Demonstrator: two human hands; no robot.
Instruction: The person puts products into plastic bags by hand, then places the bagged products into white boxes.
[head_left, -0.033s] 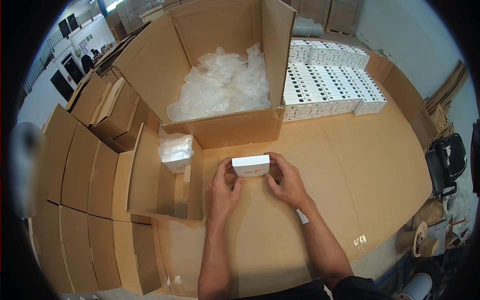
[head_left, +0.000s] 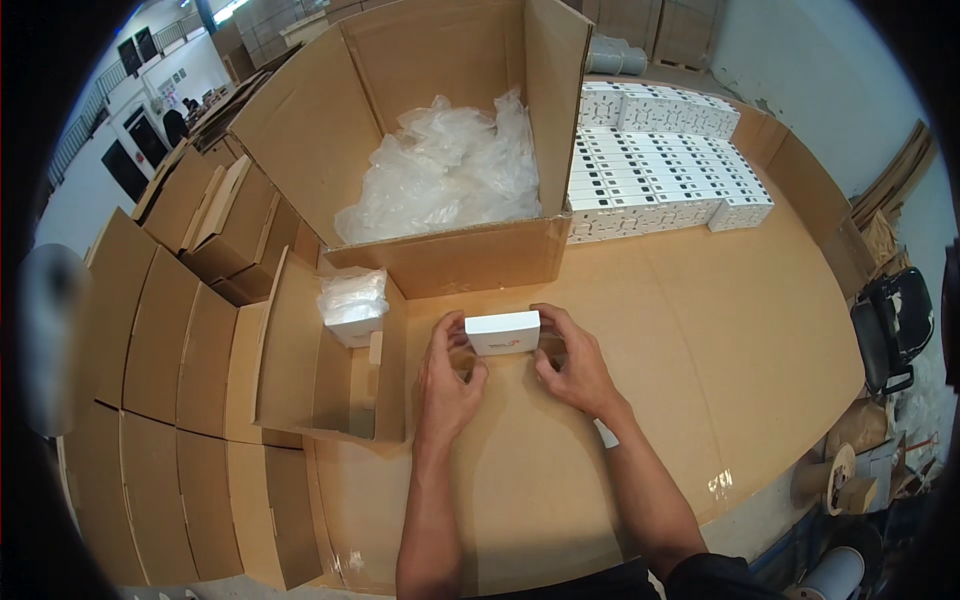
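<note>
A small flat white box (head_left: pixel 503 333) with a small printed mark on its front stands on edge in the middle of the cardboard-covered table. My left hand (head_left: pixel 448 375) holds its left end, fingers curled behind it and the thumb low in front. At the right end, my right hand (head_left: pixel 577 365) grips it the same way, its thumb beside the lower corner. Left of my hands, an open small carton (head_left: pixel 390 400) contains white boxes in clear plastic wrap (head_left: pixel 355 298) at its far end. Part of a white object (head_left: pixel 606 433) shows beside my right forearm.
Behind my hands stands a large open carton (head_left: pixel 450 258) with crumpled clear plastic bags (head_left: pixel 445 170) inside. Rows of white patterned units (head_left: pixel 660 175) are stacked at the far right. Closed brown cartons (head_left: pixel 150 340) line the left side. A black chair (head_left: pixel 885 330) is beyond the table's right edge.
The white box's front face has tipped slightly more into view. Both thumbs have shifted a little; the hands otherwise stay in place.
</note>
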